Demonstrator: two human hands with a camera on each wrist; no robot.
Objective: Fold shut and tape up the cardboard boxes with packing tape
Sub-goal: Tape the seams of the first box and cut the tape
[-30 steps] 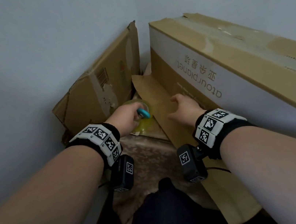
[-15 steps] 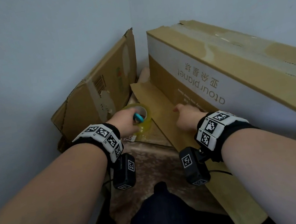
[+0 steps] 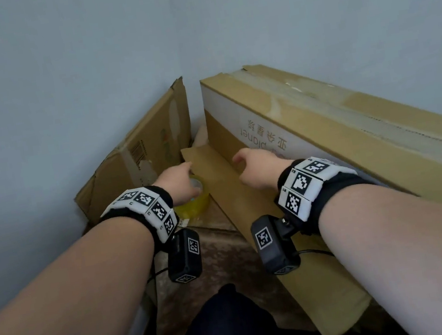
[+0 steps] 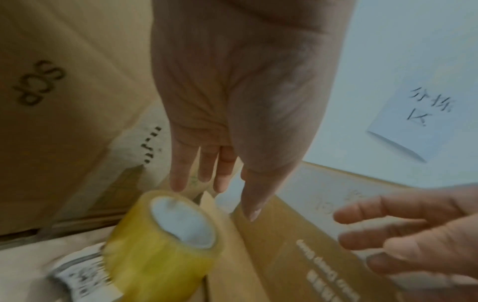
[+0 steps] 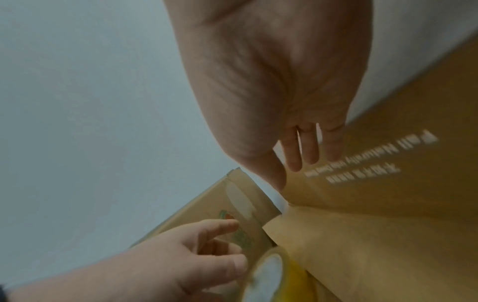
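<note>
a large printed cardboard box (image 3: 324, 134) lies on its side against the wall at right, a clear tape strip already along its top seam; judging by this, that seam is done, while its long flap (image 3: 233, 182) still lies open on the floor. a yellow packing tape roll (image 4: 165, 241) sits on the floor left of the flap, beside a flattened box (image 3: 138, 156). the left hand (image 4: 232, 102) hovers over the roll, fingers spread, gripping nothing. the right hand (image 5: 279, 81) reaches toward the box, fingers loose and empty.
</note>
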